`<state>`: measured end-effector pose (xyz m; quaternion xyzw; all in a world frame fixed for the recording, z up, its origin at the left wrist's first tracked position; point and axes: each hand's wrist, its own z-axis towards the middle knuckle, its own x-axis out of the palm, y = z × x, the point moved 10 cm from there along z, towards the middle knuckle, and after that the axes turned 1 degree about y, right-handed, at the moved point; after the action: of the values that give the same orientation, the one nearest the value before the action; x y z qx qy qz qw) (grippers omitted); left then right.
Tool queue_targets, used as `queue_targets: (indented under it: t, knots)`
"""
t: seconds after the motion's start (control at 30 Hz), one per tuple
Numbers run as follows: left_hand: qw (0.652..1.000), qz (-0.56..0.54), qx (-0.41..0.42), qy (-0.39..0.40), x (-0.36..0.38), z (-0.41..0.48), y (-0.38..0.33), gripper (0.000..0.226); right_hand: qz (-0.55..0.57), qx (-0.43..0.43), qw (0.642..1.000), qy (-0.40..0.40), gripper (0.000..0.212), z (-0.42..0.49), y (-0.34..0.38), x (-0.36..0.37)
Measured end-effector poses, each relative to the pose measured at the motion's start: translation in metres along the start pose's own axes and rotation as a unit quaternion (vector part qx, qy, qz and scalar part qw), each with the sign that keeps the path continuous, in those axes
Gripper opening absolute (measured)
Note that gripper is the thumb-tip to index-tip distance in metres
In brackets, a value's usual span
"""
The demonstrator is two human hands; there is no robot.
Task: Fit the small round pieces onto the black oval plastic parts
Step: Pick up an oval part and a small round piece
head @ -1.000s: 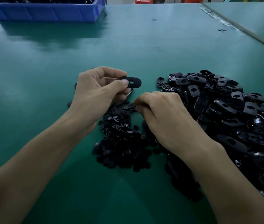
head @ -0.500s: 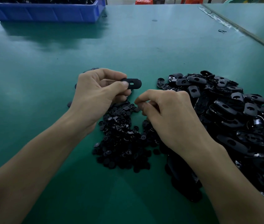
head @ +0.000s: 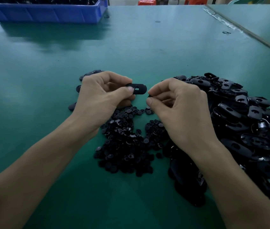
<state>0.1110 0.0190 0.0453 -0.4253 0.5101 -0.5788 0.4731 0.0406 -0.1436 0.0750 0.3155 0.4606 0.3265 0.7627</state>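
Black oval plastic part: our left hand pinches one end, hole left free; right hand beside it pinches small black round piece.

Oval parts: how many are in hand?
1: the oval part pinched by the left hand. The right hand pinches a small dark piece; its palm may hide more.

Round pieces left of ovals (heaped).
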Motion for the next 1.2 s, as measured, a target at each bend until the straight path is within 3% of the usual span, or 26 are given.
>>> queue_targets:
  t: [0.47,1.2]
  knots:
    - [0.994,0.065,0.073,0.054,0.019,-0.01,-0.015,0.018,0.14,0.058,0.989,0.004,0.015,0.0,-0.018,-0.003]
    - [0.991,0.062,0.087,0.078,0.029,-0.014,-0.019,0.019,0.102,0.039,0.994,0.01,0.011,0.003,-0.017,-0.002]
